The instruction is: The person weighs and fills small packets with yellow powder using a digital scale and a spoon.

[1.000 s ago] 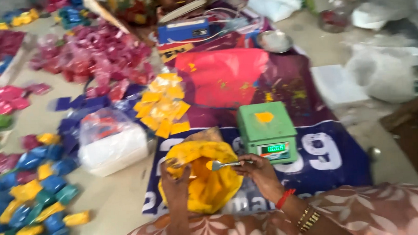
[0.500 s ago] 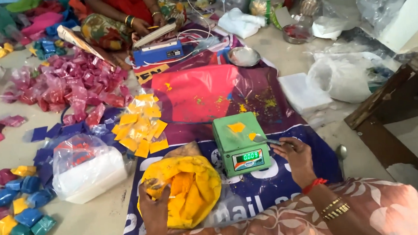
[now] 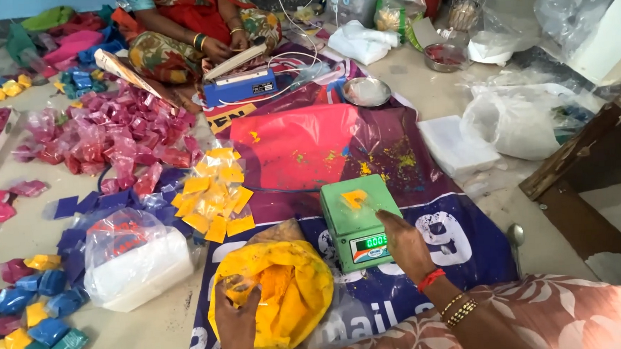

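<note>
Head view: on the far left lie small shiny packets (image 3: 28, 331) in blue, yellow and pink. Next to them sits a clear plastic bag (image 3: 134, 258) with white powder inside, soft and lumpy.

The left hand (image 3: 237, 320) is at the near edge of the yellow bag (image 3: 281, 289). Its fingers are bent and pinch the thin, crinkly plastic. The bag is open, round and full of bright yellow powder. It rests on a blue printed sheet (image 3: 462, 237) in front of the person.

Behind it is a loose heap of little flat yellow packets (image 3: 216, 197).

Just right of the yellow bag stands a small green scale (image 3: 359, 221), boxy and hard, with a bit of yellow powder on its top. The right hand (image 3: 403, 244) rests at the scale's right side, touching it. Its fingers are curled; I cannot tell if they hold anything. A red band is on that wrist.
</note>
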